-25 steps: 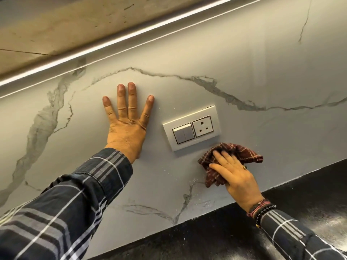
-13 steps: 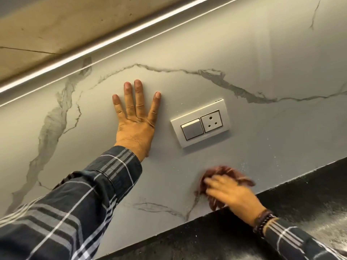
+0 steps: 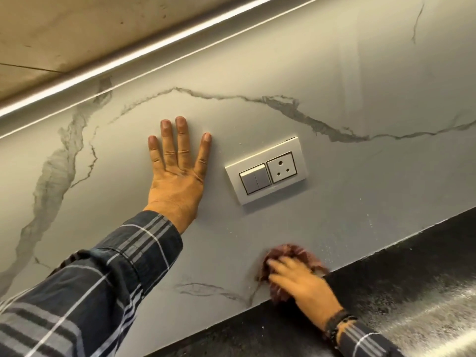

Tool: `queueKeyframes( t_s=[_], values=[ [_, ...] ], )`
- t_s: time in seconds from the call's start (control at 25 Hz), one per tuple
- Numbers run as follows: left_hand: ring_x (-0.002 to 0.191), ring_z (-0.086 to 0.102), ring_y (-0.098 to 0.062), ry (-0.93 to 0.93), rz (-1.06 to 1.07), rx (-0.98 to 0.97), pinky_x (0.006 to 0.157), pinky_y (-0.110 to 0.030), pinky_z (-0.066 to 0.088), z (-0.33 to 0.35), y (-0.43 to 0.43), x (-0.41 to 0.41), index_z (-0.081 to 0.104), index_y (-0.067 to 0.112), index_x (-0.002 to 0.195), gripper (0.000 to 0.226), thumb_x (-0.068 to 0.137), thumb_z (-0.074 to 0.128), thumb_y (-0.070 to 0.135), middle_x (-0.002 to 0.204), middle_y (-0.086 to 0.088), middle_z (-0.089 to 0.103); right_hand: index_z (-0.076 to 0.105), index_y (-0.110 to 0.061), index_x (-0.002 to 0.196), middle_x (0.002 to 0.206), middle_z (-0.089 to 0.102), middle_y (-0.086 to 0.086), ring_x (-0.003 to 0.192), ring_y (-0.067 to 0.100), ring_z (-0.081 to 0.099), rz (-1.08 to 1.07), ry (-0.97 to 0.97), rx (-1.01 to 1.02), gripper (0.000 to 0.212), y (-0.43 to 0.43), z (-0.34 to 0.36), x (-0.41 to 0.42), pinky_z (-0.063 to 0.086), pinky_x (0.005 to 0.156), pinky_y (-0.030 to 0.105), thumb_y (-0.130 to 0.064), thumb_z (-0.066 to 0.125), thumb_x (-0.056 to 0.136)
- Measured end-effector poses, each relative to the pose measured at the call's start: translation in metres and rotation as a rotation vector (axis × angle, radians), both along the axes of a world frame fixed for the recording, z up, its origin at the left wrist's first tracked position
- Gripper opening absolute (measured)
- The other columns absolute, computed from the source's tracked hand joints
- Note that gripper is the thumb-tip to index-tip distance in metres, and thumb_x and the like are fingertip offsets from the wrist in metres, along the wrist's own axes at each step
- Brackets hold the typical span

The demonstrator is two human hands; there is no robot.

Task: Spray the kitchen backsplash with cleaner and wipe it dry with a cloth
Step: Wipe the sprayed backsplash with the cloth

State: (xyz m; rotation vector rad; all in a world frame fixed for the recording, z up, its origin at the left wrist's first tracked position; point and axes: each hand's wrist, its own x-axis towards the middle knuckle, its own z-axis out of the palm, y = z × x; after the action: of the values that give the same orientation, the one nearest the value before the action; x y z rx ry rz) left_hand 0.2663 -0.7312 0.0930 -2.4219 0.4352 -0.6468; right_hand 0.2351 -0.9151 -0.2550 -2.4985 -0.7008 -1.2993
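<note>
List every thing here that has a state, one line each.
Grey-veined marble backsplash, droplets speckle its lower right part.
Left hand, flat on the backsplash, fingers straight and spread.
Dark red checked cloth, bunched low against the backsplash.
Right hand, motion-blurred, presses the cloth.
White switch-and-socket plate, socket empty; switch position unclear.
Under-cabinet light strip, lit.
Black countertop, glossy, glare at right.

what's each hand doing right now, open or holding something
left hand: open, flat on the backsplash
right hand: open, pressing the cloth against the backsplash; blurred
</note>
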Motion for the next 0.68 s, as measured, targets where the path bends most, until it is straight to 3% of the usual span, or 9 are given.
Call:
queueKeyframes(
  t_s=[0.12,0.2,0.24,0.32,0.4,0.48,0.52,0.6,0.68],
  values=[
    [0.118,-0.054,-0.051,-0.017,-0.033,-0.009,0.101,-0.067,-0.027,-0.001,0.001,0.006,-0.047,0.015,0.139,0.144,0.075,0.083,0.009,0.133,-0.03,-0.058,0.06,-0.02,0.134,0.154,0.045,0.011,0.144,0.03,0.042,-0.226,-0.042,0.611,0.061,-0.04,0.048,0.016,0.029,0.122,0.032,0.013,0.051,0.083],
    [0.117,-0.054,-0.051,-0.021,-0.052,-0.022,0.1,-0.066,-0.028,-0.002,0.002,0.007,-0.044,0.015,0.142,0.146,0.072,0.084,0.007,0.132,-0.028,-0.058,0.044,-0.041,0.143,0.154,0.044,0.017,0.143,0.034,0.042,-0.305,-0.099,1.238,0.076,-0.045,0.082,0.026,0.029,0.121,0.027,0.01,0.046,0.088],
    [0.117,-0.054,-0.05,-0.022,-0.055,-0.025,0.1,-0.066,-0.028,-0.002,0.003,0.007,-0.042,0.015,0.144,0.146,0.071,0.085,0.006,0.132,-0.028,-0.058,0.038,-0.052,0.142,0.154,0.043,0.018,0.143,0.034,0.041,-0.312,-0.148,1.422,0.079,-0.029,0.094,0.03,0.029,0.121,0.03,0.008,0.044,0.091],
    [0.117,-0.054,-0.05,-0.019,-0.041,-0.021,0.1,-0.068,-0.027,-0.002,0.002,0.006,-0.042,0.015,0.144,0.147,0.07,0.086,0.008,0.131,-0.029,-0.057,0.047,-0.041,0.14,0.157,0.038,0.018,0.148,0.035,0.033,-0.344,-0.083,1.289,0.075,0.029,0.095,0.031,0.024,0.125,0.035,0.012,0.047,0.087],
    [0.118,-0.051,-0.053,-0.009,-0.047,-0.01,0.102,-0.071,-0.023,0.0,0.0,0.007,-0.043,0.013,0.142,0.15,0.069,0.088,0.016,0.131,-0.031,-0.056,0.06,-0.023,0.132,0.158,0.039,0.007,0.146,0.03,0.037,-0.175,-0.056,0.539,0.057,0.087,0.066,0.022,0.019,0.126,0.035,0.008,0.05,0.085],
    [0.124,-0.046,-0.055,0.008,-0.058,-0.012,0.105,-0.072,-0.019,0.0,0.001,0.004,-0.042,0.013,0.143,0.156,0.064,0.092,0.025,0.134,-0.031,-0.053,0.064,-0.024,0.124,0.155,0.045,-0.001,0.141,0.022,0.045,0.083,-0.086,-0.251,0.04,0.09,0.059,0.02,0.021,0.125,0.038,-0.004,0.05,0.092],
    [0.126,-0.045,-0.055,0.017,-0.066,-0.014,0.106,-0.072,-0.018,0.001,0.003,0.003,-0.041,0.013,0.144,0.158,0.062,0.093,0.028,0.136,-0.031,-0.053,0.065,-0.023,0.123,0.153,0.048,-0.002,0.139,0.021,0.047,0.146,-0.142,-0.366,0.038,0.078,0.067,0.027,0.029,0.122,0.04,-0.005,0.047,0.095],
    [0.124,-0.047,-0.053,0.023,-0.086,-0.006,0.106,-0.072,-0.019,0.001,0.007,0.007,-0.041,0.014,0.144,0.161,0.059,0.094,0.034,0.138,-0.031,-0.053,0.07,-0.021,0.123,0.148,0.053,0.001,0.136,0.024,0.051,0.071,-0.163,-0.087,0.041,0.061,0.096,0.037,0.043,0.113,0.042,-0.003,0.041,0.1],
    [0.126,-0.045,-0.055,0.033,-0.104,-0.005,0.105,-0.072,-0.019,0.002,0.011,0.008,-0.04,0.014,0.145,0.163,0.056,0.093,0.043,0.141,-0.03,-0.051,0.072,-0.023,0.122,0.146,0.055,0.001,0.135,0.027,0.052,-0.074,-0.182,0.299,0.041,0.07,0.114,0.041,0.042,0.113,0.045,-0.004,0.042,0.101]
  ],
)
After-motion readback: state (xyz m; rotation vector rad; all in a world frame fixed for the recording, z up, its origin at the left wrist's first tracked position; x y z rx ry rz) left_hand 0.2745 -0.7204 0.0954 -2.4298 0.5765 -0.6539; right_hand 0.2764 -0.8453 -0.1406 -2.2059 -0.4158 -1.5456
